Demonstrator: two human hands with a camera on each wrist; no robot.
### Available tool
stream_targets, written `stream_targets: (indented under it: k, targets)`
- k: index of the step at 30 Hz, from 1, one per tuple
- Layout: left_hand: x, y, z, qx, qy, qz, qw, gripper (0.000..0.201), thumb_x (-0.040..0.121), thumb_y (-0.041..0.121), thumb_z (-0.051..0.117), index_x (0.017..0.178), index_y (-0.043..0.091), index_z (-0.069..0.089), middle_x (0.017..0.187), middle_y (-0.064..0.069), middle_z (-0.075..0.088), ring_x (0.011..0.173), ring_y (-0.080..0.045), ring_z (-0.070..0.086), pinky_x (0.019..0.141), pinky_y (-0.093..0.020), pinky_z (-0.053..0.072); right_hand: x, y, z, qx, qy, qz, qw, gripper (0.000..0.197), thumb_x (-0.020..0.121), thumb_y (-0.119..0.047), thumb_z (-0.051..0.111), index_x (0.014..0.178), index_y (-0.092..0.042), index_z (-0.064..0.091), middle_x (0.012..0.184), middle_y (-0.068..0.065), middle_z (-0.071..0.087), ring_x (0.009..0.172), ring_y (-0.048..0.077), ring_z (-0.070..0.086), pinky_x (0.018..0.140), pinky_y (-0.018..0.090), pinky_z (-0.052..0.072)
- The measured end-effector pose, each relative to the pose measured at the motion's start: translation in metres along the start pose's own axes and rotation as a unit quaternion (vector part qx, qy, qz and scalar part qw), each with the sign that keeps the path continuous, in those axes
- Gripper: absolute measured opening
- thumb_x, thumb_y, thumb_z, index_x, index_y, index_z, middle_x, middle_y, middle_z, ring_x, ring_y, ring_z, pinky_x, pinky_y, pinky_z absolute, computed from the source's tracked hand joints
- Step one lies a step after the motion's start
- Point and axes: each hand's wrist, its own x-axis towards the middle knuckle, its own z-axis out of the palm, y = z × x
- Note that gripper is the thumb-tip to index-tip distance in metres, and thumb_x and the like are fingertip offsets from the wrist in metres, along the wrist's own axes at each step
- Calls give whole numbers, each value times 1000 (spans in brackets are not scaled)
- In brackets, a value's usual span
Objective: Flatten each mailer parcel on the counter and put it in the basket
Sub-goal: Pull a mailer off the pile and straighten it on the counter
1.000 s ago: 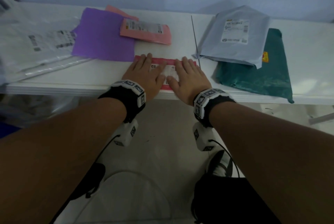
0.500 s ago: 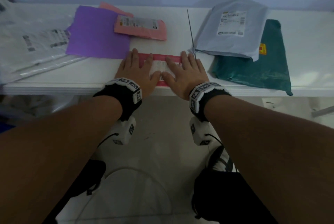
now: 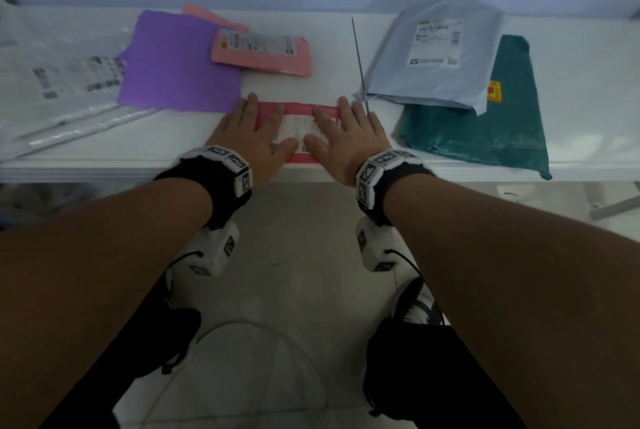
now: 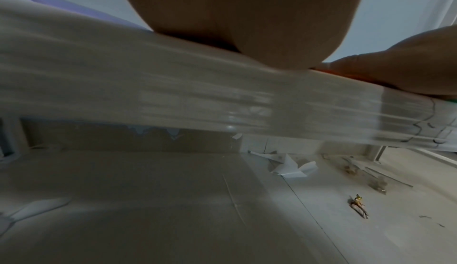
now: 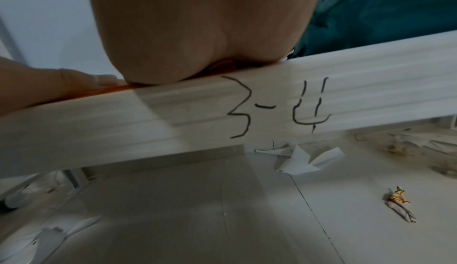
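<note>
A red mailer [image 3: 299,109] with a white label lies at the front edge of the white counter [image 3: 104,155]. My left hand [image 3: 251,132] presses flat on its left half and my right hand [image 3: 346,134] on its right half, fingers straight, thumbs nearly meeting over the label. Both wrist views show only a palm heel, my left hand [image 4: 237,23] and my right hand [image 5: 197,29], on the counter edge [image 5: 272,100]. Other mailers lie on the counter: purple [image 3: 176,65], pink [image 3: 263,53], grey [image 3: 433,54], dark green [image 3: 491,124], clear white [image 3: 52,82]. No basket is in view.
A thin dark seam [image 3: 358,58] splits the counter just right of my right hand. "3-4" is written on the counter's front edge [image 5: 277,107]. Paper scraps [image 5: 301,160] and a crumpled wrapper [image 5: 398,203] lie on the floor below. My legs and shoes are under the arms.
Both hands have slid outward from the middle of the red mailer, baring more of its white label. The other mailers have not moved.
</note>
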Motion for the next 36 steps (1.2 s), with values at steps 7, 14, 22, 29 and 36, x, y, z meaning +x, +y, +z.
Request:
stream_targets:
  k: [7,14,22,29,36]
  targets:
    - [0,5,-2,10,-9,-16,1000,73,92,68,16,154,33,-2,161,-12,-7,149,-29,-1,120,-42,3,-1,-5,-1,-3,-2,15,1000,70,95,-67,12,156,-36,-3,164,10,-11,151,31,-12,122,48,-5]
    - [5,0,0,11,-13,-2,1000,74,91,70,14,153,34,-3,162,-9,-7,149,-28,-2,120,-42,3,2,-1,-5,-3,-27,4,1000,71,94,-68,15,156,-37,-4,164,5,-11,151,30,-12,121,48,-4]
    - [9,-3,-3,7,-35,-8,999,76,90,72,19,153,36,-4,162,-9,-10,149,-28,-4,120,-42,2,6,5,-5,-3,-35,-3,999,74,92,-72,17,155,-40,-5,165,4,-11,151,28,-10,121,47,-3]
    - [7,-2,-19,24,-79,-18,996,83,84,79,20,152,39,-6,162,-5,-9,149,-27,0,119,-45,5,-4,1,-37,73,47,65,994,66,89,-53,52,145,-25,34,147,10,38,134,35,37,107,48,35]
    - [-8,-3,-40,72,-50,-15,996,91,74,84,31,150,35,16,150,-9,30,133,-34,35,110,-48,26,-12,-8,-77,204,-45,197,958,38,99,-36,53,122,-6,57,114,9,63,102,28,62,85,33,51]
